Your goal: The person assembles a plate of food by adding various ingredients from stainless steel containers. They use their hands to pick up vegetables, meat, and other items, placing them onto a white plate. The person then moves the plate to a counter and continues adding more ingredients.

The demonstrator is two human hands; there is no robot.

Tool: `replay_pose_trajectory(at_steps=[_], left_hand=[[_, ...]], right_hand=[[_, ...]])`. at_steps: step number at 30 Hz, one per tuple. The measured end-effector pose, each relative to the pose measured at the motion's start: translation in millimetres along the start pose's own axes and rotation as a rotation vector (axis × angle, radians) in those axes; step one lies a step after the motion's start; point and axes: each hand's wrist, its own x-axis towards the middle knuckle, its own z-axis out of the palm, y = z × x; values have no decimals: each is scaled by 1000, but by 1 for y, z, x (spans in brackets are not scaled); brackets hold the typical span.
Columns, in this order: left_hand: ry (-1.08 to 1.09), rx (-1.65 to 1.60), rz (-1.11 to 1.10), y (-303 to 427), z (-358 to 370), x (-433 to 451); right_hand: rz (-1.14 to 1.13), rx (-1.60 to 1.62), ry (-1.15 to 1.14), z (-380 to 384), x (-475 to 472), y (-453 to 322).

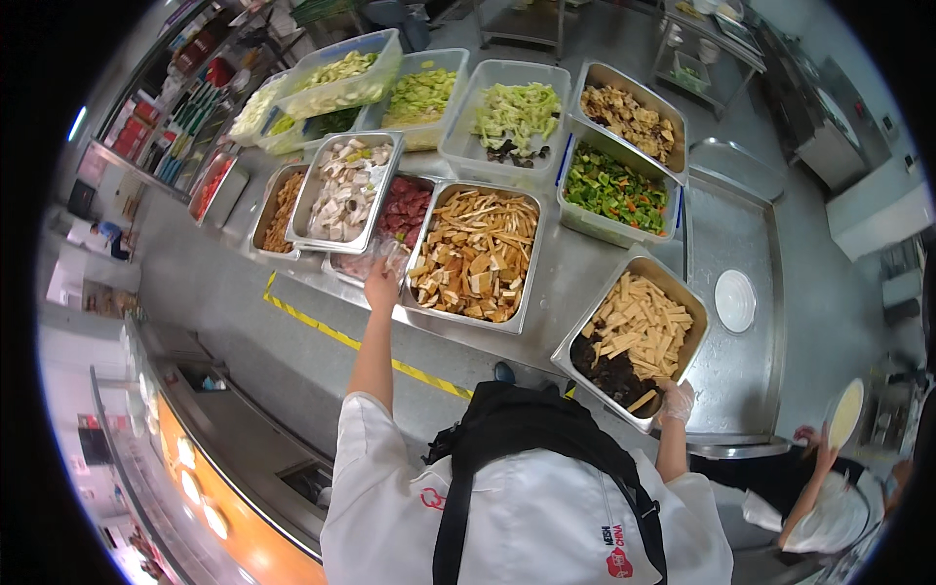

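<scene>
My left hand (382, 281) reaches to the near edge of the steel table, over a low tray of pale pink food (351, 265). Clear plastic covers its fingers, so their grip is hard to make out. Beside it, a deep steel pan (532, 292) holds sliced browned tofu (475, 256). In a clear glove, my right hand (676, 402) holds the near right corner of a tilted steel pan (567, 355). Inside that pan lie pale yellow sticks, perhaps dried tofu (643, 325), and dark black fungus (607, 369).
Plastic tubs of cut greens (512, 164) and chopped peppers (618, 230) stand behind. A steel pan of white pieces (380, 219) rests beside red meat (404, 208). At right, a steel sink (738, 241) contains a white lid or bowl (735, 300). Another person (833, 504) holds a round dish.
</scene>
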Motion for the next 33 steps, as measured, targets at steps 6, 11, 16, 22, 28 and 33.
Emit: replay_pose_trajectory(at_steps=[6, 11, 16, 22, 28, 33], left_hand=[[-373, 260, 368, 18, 54, 92], [-413, 522, 357, 51, 84, 118], [-90, 256, 361, 22, 94, 122], [80, -91, 23, 13, 46, 58], [46, -351, -12, 82, 36, -12], [87, -243, -108, 155, 4, -101]], right_hand=[[-82, -14, 255, 2, 41, -40], [-38, -83, 522, 5, 75, -100], [117, 184, 650, -34, 188, -84], [244, -250, 638, -2, 270, -141], [-40, -1533, 191, -61, 392, -101], [-211, -1593, 28, -30, 386, -147]])
